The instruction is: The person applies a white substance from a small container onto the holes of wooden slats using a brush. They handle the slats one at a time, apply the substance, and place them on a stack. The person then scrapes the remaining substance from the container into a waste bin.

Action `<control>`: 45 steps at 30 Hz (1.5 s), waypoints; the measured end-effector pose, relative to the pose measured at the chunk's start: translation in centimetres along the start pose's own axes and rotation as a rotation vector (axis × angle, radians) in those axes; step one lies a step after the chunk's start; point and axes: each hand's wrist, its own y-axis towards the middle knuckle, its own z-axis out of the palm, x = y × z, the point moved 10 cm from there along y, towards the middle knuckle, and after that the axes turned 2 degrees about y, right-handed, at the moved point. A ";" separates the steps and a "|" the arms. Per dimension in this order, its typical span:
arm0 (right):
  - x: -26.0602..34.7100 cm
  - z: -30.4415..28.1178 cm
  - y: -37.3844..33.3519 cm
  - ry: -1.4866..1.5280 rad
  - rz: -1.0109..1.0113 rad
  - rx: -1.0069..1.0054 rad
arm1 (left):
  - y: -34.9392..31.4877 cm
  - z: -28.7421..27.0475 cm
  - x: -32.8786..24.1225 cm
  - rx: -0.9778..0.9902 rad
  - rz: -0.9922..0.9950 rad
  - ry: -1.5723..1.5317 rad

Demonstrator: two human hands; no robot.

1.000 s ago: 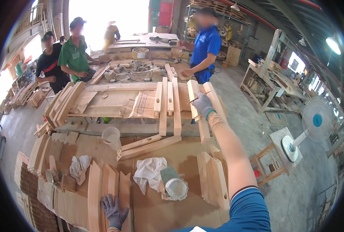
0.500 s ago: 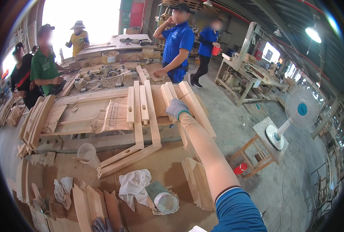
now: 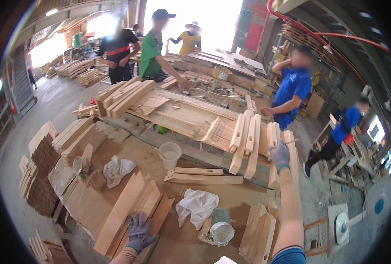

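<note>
At the right end of the plank-topped far bench, a thin, tan, stick-like tool is held between the curled fingers of the grey-gloved right hand, close over pale, straight wooden bars; whether the bars are also touched cannot be told. Well apart from it, the grey-gloved left hand is laid, fingers spread, on a row of long, pale wooden pieces on the cardboard-covered near bench. Step in hand, as judged: the bars are being attended to with the tool, the left hand being used for support. For the next move, a steady tool and clearance from the neighbouring bars would be called for. Farther out, a crumpled white cloth, a round white tub and a translucent plastic bucket are noted; beyond, a co-worker in a blue shirt and another in a green shirt are observed.
</note>
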 end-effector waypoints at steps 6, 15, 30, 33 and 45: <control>2.6 -5.9 -17.3 0.112 -0.454 -0.295 | -0.6 -1.1 -0.2 -0.030 0.004 -0.023; -5.8 -1.5 -41.6 -0.205 -0.269 0.115 | -1.2 -1.1 0.5 -0.015 0.041 0.025; -13.2 -1.9 -43.9 -0.014 0.087 0.296 | -11.0 -3.2 1.5 -0.044 0.103 -0.054; -13.7 -1.9 -44.2 -0.051 0.032 0.227 | -11.2 -3.6 1.2 -0.041 0.110 -0.055; -10.4 -2.9 -45.2 -0.031 0.224 0.314 | -10.7 -1.8 2.2 -0.028 0.075 -0.020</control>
